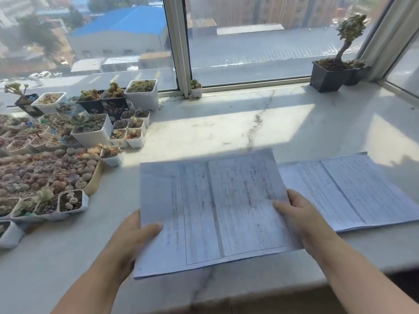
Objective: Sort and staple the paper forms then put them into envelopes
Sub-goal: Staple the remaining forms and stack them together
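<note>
Left hand [132, 236] and right hand [299, 214] each grasp a side edge of one form [213, 211] over the marble sill [226, 123]. A second pile [353, 189] lies right. Sorting appears underway; no stapler or envelopes visible.

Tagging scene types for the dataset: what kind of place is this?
Probably a home or office window ledge high in a city building. A wide marble sill serves as the desk, rows of potted succulents crowd its left side, and the window looks down on rooftops. Both hands hold paper forms.
</note>
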{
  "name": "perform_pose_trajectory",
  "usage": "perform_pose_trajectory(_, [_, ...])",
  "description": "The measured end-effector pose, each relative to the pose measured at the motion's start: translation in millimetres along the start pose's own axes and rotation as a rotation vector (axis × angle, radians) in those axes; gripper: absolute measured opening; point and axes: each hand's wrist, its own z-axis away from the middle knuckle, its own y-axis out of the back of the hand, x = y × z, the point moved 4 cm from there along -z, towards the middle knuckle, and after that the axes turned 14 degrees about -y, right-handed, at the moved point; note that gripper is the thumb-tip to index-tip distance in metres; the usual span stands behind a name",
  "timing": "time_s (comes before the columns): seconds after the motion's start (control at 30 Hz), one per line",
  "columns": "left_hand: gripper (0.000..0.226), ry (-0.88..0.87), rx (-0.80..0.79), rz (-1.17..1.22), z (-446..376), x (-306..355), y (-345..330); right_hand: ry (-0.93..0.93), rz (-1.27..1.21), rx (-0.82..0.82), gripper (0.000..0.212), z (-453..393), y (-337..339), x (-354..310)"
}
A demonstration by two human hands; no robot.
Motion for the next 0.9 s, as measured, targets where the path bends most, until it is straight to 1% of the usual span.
perform_pose_trajectory(0.1, [0.050, 0.070, 0.020, -0.016, 4.4, -12.6, -5.6, -0.088, 0.075, 0.002, 0.017, -7.5, -2.2, 19.1])
perform_pose_trajectory(0.2, [0.044, 0.049, 0.067, -0.126, 1.1, -20.6, -7.2, -0.133, 0.130, 0.016, 0.017, -17.4, -7.5, 30.3])
perform_pose_trajectory(0.3, [0.040, 0.048, 0.111, -0.277, -6.1, -30.8, -6.4, -0.147, 0.244, 0.051, 0.019, -30.9, -15.3, 35.5])
perform_pose_trajectory(0.4, [0.039, 0.051, 0.154, -0.491, -10.3, -37.0, -4.3, -0.143, 0.368, 0.115, 0.021, -38.8, -17.5, 37.1])
perform_pose_trajectory(0.47, [0.029, 0.051, 0.207, -0.630, -9.7, -38.6, 0.6, -0.115, 0.434, 0.169, 0.016, -37.0, -15.7, 33.6])
perform_pose_trajectory(0.5, [0.027, 0.047, 0.235, -0.676, -8.2, -39.3, 3.4, -0.092, 0.485, 0.203, 0.017, -34.6, -13.6, 31.3])
perform_pose_trajectory(0.53, [0.027, 0.040, 0.249, -0.713, -6.2, -41.6, 6.4, -0.069, 0.543, 0.238, 0.023, -32.8, -11.3, 31.1])
perform_pose_trajectory(0.6, [0.023, -0.010, 0.232, -0.803, -2.5, -46.9, 8.5, -0.005, 0.643, 0.309, 0.044, -30.8, -7.5, 33.9])
perform_pose_trajectory(0.63, [0.021, -0.030, 0.209, -0.863, -0.6, -50.2, 7.8, 0.031, 0.693, 0.334, 0.048, -30.7, -6.5, 36.5])
perform_pose_trajectory(0.7, [0.022, -0.018, 0.171, -0.984, 3.3, -57.0, 4.2, 0.112, 0.818, 0.366, 0.035, -30.0, -8.5, 42.0])
perform_pose_trajectory(0.77, [0.027, 0.022, 0.162, -1.038, 5.2, -59.6, 0.4, 0.149, 0.957, 0.380, 0.024, -27.9, -13.0, 43.3])
perform_pose_trajectory(0.83, [0.027, 0.065, 0.156, -1.056, 4.2, -57.6, -2.8, 0.109, 1.023, 0.377, 0.021, -25.6, -16.5, 40.7])
perform_pose_trajectory(0.9, [0.028, 0.128, 0.125, -1.086, 2.0, -50.9, -5.7, 0.060, 0.994, 0.310, 0.021, -23.9, -16.9, 35.3])
